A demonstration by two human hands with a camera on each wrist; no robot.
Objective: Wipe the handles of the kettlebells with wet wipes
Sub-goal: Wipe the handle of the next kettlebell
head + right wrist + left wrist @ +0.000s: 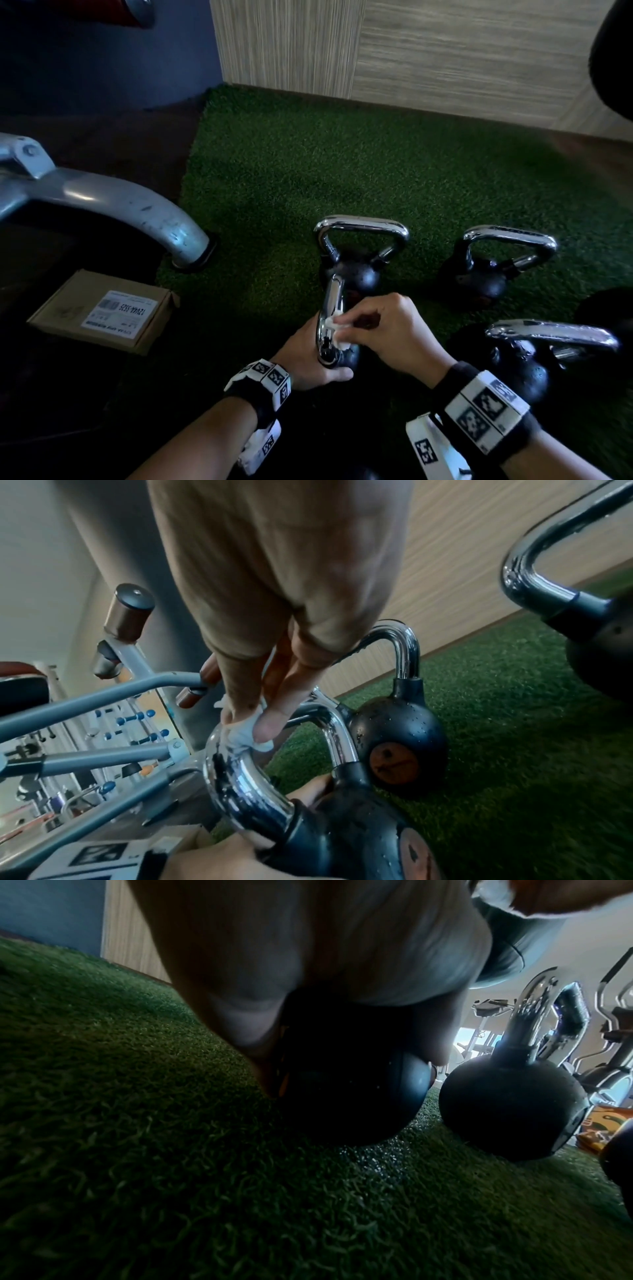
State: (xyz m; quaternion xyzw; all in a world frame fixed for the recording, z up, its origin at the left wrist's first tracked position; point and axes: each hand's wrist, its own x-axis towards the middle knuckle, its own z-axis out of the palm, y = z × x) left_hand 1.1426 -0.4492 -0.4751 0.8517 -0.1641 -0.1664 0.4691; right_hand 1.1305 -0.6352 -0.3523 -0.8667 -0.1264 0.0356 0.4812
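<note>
Right hand [390, 330]: fingertips pinch a white wet wipe [334, 323] against the chrome handle [330, 318] of the nearest kettlebell [346, 840].
Left hand [308, 359]: wrapped round that kettlebell's black body, steadying it.
Setting: green turf [308, 171]; three more kettlebells stand near, behind and to the right.
Periphery: cardboard box [102, 310] on the dark floor, left.

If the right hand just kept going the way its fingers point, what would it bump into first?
Almost at once, the chrome handle of the kettlebell being cleaned: the right hand already pinches a white wet wipe against it. Beyond that, probably the left hand steadying the ball, though depth is unclear.
</note>
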